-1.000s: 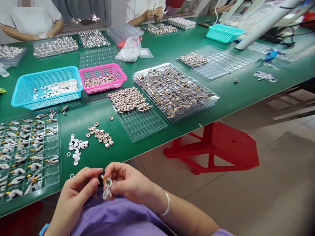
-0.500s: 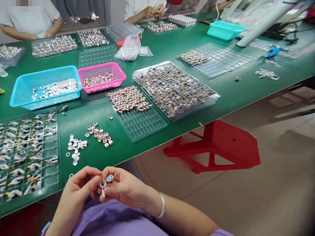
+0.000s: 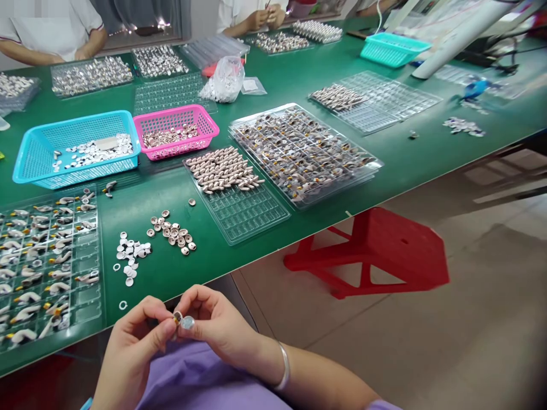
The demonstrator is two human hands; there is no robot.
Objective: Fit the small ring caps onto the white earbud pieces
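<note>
Above my lap, just off the table's front edge, my two hands meet at the fingertips. My left hand [image 3: 139, 336] pinches a small cup-shaped piece [image 3: 178, 315] with a dark hollow and a bit of yellow at its rim. My right hand [image 3: 217, 324] is closed around the same piece from the other side, and a small silvery round disc [image 3: 187, 323] shows at its thumb. Fingers hide most of the piece. On the table ahead lie loose white discs [image 3: 131, 250] and small brown-white cups [image 3: 173, 230].
A clear tray [image 3: 88, 285] of white curved pieces with yellow tips lies left. Blue [image 3: 38, 154] and pink [image 3: 205, 134] baskets hold small parts. Filled trays [image 3: 299, 151] stand farther right. A red stool [image 3: 384, 250] is beside the table. Two people [image 3: 60, 28] sit opposite.
The piece between my fingers has turned: its white stem, visible before, is now mostly hidden. The silvery disc has moved slightly lower and left, close against the cup.
</note>
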